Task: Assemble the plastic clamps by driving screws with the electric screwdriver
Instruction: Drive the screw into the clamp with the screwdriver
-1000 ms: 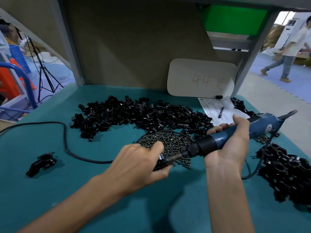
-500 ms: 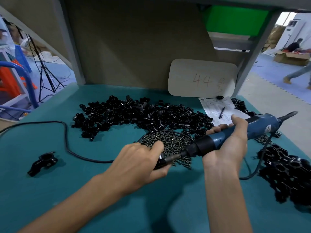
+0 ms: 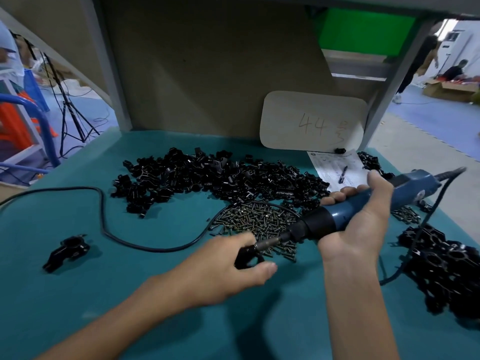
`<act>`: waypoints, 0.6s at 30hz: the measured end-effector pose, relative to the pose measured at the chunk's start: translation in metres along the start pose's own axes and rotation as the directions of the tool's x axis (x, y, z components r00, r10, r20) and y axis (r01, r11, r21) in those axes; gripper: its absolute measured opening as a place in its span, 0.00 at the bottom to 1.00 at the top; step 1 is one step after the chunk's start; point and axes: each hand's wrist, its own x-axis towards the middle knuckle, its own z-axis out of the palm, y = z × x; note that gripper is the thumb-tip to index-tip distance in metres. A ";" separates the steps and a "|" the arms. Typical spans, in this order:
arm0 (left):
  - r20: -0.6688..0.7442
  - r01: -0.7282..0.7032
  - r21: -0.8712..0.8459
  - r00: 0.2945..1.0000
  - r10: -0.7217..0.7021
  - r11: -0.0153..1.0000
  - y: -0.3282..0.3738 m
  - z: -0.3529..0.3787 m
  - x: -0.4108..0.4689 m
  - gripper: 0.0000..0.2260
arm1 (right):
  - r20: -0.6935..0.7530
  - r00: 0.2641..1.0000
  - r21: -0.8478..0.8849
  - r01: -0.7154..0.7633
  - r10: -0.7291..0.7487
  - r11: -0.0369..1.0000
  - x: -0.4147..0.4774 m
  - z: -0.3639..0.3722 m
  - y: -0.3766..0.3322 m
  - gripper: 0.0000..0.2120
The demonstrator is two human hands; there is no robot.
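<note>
While the left hand (image 3: 228, 266) pinches a small black plastic clamp (image 3: 245, 255) at the middle of the teal tabletop (image 3: 155, 320), the right hand (image 3: 361, 229) wraps the blue electric screwdriver (image 3: 337, 216), its bit at the clamp. Light, stiff and probably slick, the clamp wants holding by its flanks, clear of the bit. A heap of small dark screws (image 3: 259, 216) lies just behind.

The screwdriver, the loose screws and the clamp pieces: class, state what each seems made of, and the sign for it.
Screwdriver: likely moulded plastic, blue body and black collar, smooth sheen. Loose screws: metal by the look, small dull glints. Clamp pieces: black plastic, it seems, with glossy highlights on edges.
</note>
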 end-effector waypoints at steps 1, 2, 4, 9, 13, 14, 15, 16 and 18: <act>0.117 0.071 -0.186 0.992 -0.049 0.980 0.000 -0.002 0.002 0.23 | 0.032 0.999 0.005 -0.001 0.001 1.000 0.001 0.000 -0.002 0.13; 0.198 0.104 -0.294 0.979 -0.046 0.950 -0.003 -0.006 0.004 0.22 | 0.059 0.998 0.004 0.013 -0.013 1.000 0.002 0.000 -0.004 0.14; 0.348 0.179 -0.460 0.938 -0.009 0.870 -0.013 -0.017 0.003 0.17 | 0.085 0.993 0.011 0.080 -0.080 0.997 0.007 -0.003 -0.012 0.14; 0.231 0.241 -0.327 0.958 -0.170 0.914 -0.047 -0.030 -0.004 0.21 | 0.179 0.982 -0.465 0.142 -0.064 0.874 0.037 -0.032 -0.039 0.22; 0.136 0.170 -0.121 0.979 -0.153 0.978 -0.046 -0.018 0.003 0.20 | 0.271 0.948 -0.931 0.213 0.169 0.296 0.044 -0.069 -0.008 0.15; 0.132 0.154 -0.100 0.981 -0.140 0.983 -0.044 -0.016 0.003 0.19 | 0.284 0.940 -0.956 0.263 0.191 0.126 0.045 -0.079 0.001 0.14; 0.134 0.140 -0.087 0.983 -0.128 0.986 -0.042 -0.013 0.004 0.19 | 0.285 0.935 -0.954 0.298 0.211 -0.030 0.047 -0.087 0.009 0.13; 0.140 0.132 -0.068 0.983 -0.122 0.989 -0.041 -0.012 0.004 0.19 | 0.276 0.933 -0.938 0.314 0.231 -0.146 0.050 -0.094 0.017 0.13; 0.141 0.124 -0.013 0.983 -0.121 0.992 -0.039 -0.011 0.005 0.17 | 0.258 0.930 -0.906 0.327 0.263 -0.268 0.055 -0.103 0.030 0.13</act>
